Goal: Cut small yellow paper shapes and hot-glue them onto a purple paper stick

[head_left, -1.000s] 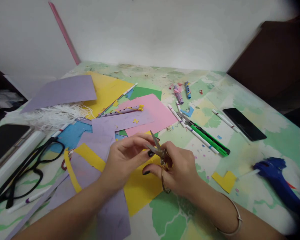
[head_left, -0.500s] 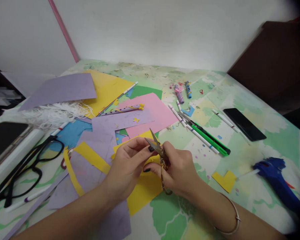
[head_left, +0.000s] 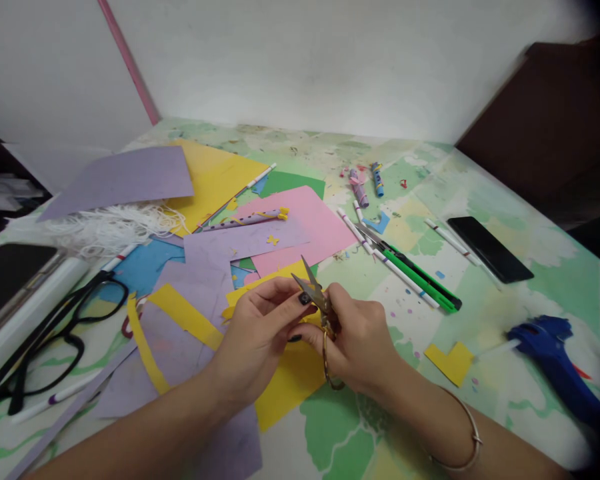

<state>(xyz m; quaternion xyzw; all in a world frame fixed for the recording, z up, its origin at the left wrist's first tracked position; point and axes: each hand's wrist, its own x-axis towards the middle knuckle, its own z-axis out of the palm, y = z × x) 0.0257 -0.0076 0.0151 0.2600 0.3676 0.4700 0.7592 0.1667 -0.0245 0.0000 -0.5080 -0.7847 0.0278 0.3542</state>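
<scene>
Metal scissors (head_left: 323,303) tilt leftward from the curled right hand (head_left: 361,333).

A person's left hand (head_left: 257,327) and right hand (head_left: 360,333) flank a pair of scissors (head_left: 320,300), close together. The right hand grips the scissors by the handles, its fingers bent, its back turned upward and its thumb (head_left: 310,331) pointing to their left. Just left of the scissors, the left hand curls its fingers inward while its thumb (head_left: 285,312) stretches to the blades, a dark-painted nail at its tip; anything between thumb and fingers is hidden. Both forearms are bare: the left forearm (head_left: 165,420) slants in from the scissors' near left, the right forearm (head_left: 425,400) from their near right.
</scene>
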